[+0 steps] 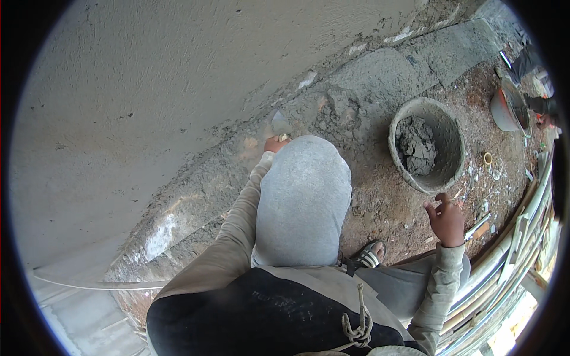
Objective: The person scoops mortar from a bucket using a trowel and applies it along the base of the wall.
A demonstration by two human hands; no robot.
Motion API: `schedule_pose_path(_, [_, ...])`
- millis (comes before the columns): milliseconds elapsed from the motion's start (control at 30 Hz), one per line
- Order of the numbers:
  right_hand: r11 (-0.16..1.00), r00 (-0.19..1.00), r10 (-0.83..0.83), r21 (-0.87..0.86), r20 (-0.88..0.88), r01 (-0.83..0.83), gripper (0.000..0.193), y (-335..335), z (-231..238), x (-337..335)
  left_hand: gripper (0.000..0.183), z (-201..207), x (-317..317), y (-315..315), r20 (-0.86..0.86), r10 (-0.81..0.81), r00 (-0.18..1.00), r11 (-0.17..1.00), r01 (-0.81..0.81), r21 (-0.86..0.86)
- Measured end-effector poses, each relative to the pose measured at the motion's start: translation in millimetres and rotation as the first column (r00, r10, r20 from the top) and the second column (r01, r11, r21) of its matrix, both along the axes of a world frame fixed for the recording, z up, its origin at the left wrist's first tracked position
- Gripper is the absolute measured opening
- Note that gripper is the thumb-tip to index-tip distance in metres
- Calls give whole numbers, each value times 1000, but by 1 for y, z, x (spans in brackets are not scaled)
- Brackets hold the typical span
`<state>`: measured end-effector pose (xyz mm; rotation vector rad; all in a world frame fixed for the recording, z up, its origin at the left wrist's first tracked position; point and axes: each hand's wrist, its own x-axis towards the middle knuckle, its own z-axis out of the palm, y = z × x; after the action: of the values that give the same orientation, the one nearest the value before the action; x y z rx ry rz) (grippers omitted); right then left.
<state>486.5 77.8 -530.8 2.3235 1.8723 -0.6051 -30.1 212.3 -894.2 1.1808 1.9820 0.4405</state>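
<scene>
My left hand (275, 143) is closed round the pale handle of a trowel, partly hidden behind my raised grey knee (303, 202). The trowel's blade (281, 123) rests at the rough mortar ledge (338, 113) along the foot of the wall. To the right, my right hand (448, 222) hovers just below the rim of a mortar-crusted bucket (456, 133), thumb and forefinger apart and nothing visible in them. A lump of wet grey mortar (417, 145) lies inside the bucket.
A plastered wall (148, 89) fills the upper left. A second bucket (506, 113) stands at far right beside another person's hand (545, 120). A yellowish ring (487, 158) lies on the littered dirt. Bamboo poles (504, 267) edge the right side; my sandalled foot (374, 252) is below.
</scene>
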Motion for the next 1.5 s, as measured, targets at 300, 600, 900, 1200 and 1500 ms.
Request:
schedule_pose_path(300, [1000, 1000, 8, -11, 26, -8, 44, 1, -9, 6, 36, 41, 54, 33, 173, 4, 985, 997, 9, -71])
schedule_pose_path(600, [997, 1000, -25, -74, 0, 25, 44, 15, -11, -3, 17, 115, 98, 76, 386, 132, 913, 988, -90, -125])
schedule_pose_path(900, [997, 998, -50, -65, 33, 52, 45, 10, -15, 5, 17, 102, 95, 74, 522, 39, 852, 999, -24, -35])
schedule_pose_path(1200, [987, 992, -106, -111, 69, 113, 47, 11, -15, 0, 13, 98, 94, 88, 630, 19, 777, 999, 4, -36])
schedule_pose_path(1500, [983, 989, -130, -125, 67, 138, 46, 21, -15, -3, 14, 104, 96, 107, 697, -24, 716, 998, 53, -19])
